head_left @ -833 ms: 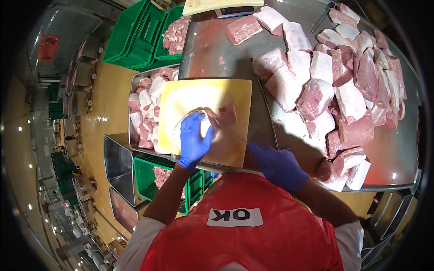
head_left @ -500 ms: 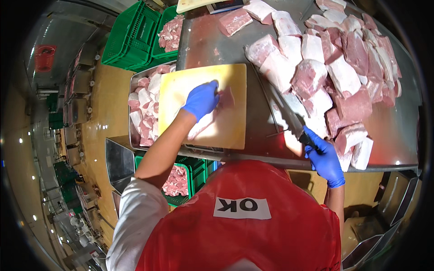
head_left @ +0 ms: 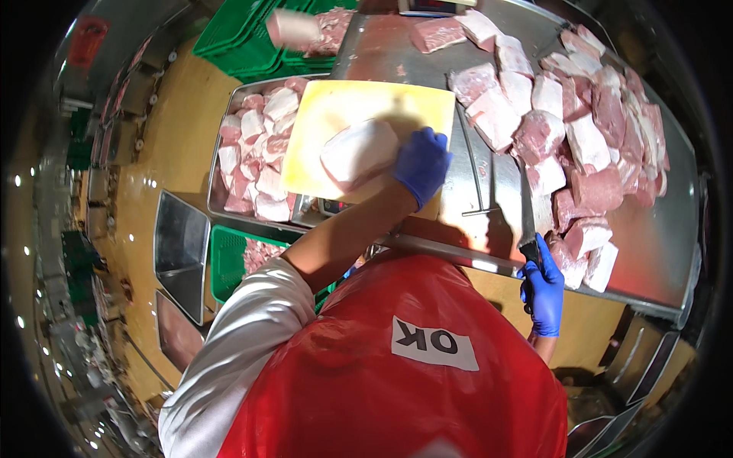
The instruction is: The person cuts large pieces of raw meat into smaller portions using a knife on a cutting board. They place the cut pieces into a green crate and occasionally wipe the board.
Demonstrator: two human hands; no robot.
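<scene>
On the yellow cutting board lies a pale block of meat with a fat cap. Just right of it is my left hand in a blue glove, fingers bent downward over the board's right side; their tips and anything beneath them are hidden. My right hand, also gloved, grips the black handle of a long knife, its blade pointing away from me beside the meat pile. A thin steel rod lies between board and pile.
Left of the board is a steel tray of meat chunks. Green crates stand behind, a blurred meat piece over them. Another green crate and a steel bin are below left. The steel table extends rightward.
My left hand has moved right, uncovering the meat block. A blurred piece now appears over the back crates. My right hand, now holding the knife clearly, has moved right since the earliest frame.
</scene>
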